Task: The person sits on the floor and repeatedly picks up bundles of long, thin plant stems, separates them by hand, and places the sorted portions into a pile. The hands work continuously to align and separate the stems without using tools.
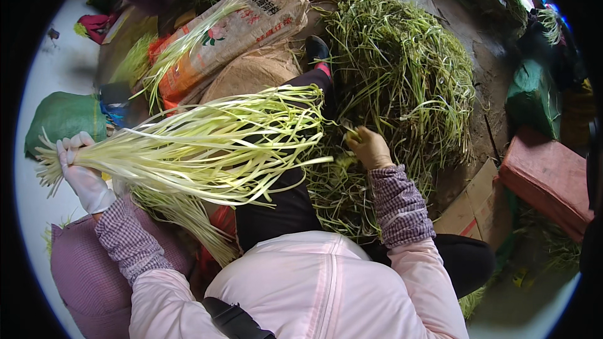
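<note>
My left hand (87, 181), in a thin white glove, is closed around the pale stem end of a large bunch of blanched chives (202, 150). Its yellow-green leaves fan out to the right, across my lap. Just beyond the leaf tips, my right hand (372, 149) pinches a small yellowish bit of leaf (352, 134), partly blurred. Under and behind that hand rises a big heap of loose green leaves (400, 61). Another pale bunch (195, 226) lies below the held one, beside my left thigh, partly covered by it.
Ahead lies a printed woven sack (235, 33) with a slim chive bunch (191, 49) on top. A green sack (70, 117) stands at the left. On the right are a flattened cardboard piece (471, 207), a red wrapped box (546, 174) and a green bundle (534, 99).
</note>
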`<state>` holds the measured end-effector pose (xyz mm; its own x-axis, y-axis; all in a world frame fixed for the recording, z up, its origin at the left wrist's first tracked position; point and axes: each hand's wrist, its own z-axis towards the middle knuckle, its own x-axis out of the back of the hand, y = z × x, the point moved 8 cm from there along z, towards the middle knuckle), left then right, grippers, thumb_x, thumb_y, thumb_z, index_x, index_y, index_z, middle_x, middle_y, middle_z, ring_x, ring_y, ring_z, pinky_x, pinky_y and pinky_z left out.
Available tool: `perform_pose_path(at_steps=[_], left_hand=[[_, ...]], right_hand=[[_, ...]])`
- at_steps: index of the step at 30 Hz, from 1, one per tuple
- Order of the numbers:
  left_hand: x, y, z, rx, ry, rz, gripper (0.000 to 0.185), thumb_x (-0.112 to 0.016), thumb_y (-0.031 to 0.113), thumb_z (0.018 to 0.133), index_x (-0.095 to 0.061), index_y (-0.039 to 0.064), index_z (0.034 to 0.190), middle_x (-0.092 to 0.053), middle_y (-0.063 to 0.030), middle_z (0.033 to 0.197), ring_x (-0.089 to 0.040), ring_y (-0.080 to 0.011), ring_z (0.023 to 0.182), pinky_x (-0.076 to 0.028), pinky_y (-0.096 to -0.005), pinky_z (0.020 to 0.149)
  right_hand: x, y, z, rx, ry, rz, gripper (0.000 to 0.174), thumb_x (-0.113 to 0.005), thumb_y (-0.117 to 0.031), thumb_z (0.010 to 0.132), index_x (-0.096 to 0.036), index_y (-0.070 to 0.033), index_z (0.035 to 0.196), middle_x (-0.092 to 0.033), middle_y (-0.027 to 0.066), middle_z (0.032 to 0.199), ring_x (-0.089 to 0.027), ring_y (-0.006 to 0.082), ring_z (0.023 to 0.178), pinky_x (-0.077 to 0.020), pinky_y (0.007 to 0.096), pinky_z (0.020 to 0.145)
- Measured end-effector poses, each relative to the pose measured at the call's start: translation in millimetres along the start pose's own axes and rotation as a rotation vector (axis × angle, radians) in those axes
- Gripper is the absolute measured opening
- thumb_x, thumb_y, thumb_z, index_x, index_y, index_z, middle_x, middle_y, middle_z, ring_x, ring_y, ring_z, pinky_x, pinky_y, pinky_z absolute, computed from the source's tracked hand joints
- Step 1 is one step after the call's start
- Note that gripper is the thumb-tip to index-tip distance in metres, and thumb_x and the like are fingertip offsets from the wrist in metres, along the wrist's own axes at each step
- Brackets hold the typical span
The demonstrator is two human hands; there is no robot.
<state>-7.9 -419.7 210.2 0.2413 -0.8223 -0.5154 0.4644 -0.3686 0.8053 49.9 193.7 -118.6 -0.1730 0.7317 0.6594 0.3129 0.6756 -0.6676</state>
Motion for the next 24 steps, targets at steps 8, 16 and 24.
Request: perform_pose_path(at_steps=[8,16,24], left_hand=[[-39.5,12.9,-26.5,-0.003,-0.336,-0.085,0.034,-0.042,0.02,0.103,-0.032,0.014,0.071,-0.031,0.0006,0.068,-0.036,-0.0148,0.068,-0.036,-0.0275,0.068],[-51.2,16.8,-44.7,0.199,-0.357,-0.517,0.034,-0.043,0.018,0.102,-0.034,0.014,0.07,-0.03,0.0046,0.062,-0.034,-0.0114,0.065,-0.035,-0.0279,0.068],[-41.5,10.2,-45.4,0.028,-0.039,-0.284,0.032,-0.043,0.016,0.103,-0.033,0.013,0.073,-0.03,0.003,0.064,-0.036,-0.0128,0.069,-0.038,-0.0267,0.072]], right_hand=[[-84.3,-79.8,-8.5,0.369,-0.328,-0.319,0.028,-0.058,-0.031,0.094,-0.07,-0.006,0.097,-0.07,0.0169,0.086,-0.068,0.0347,0.083,-0.0549,0.0427,0.073],[-62.0,41.3,-31.8,-0.251,-0.45,-0.507,0.031,-0.058,-0.023,0.09,-0.07,-0.007,0.113,-0.069,0.0182,0.109,-0.066,0.0351,0.103,-0.0522,0.0417,0.089],[38.5,-172.5,-65.2,0.829,0.291,-0.278,0.023,-0.064,-0.014,0.088,-0.072,-0.015,0.11,-0.07,0.0083,0.085,-0.066,0.0205,0.065,-0.0553,0.0281,0.054]])
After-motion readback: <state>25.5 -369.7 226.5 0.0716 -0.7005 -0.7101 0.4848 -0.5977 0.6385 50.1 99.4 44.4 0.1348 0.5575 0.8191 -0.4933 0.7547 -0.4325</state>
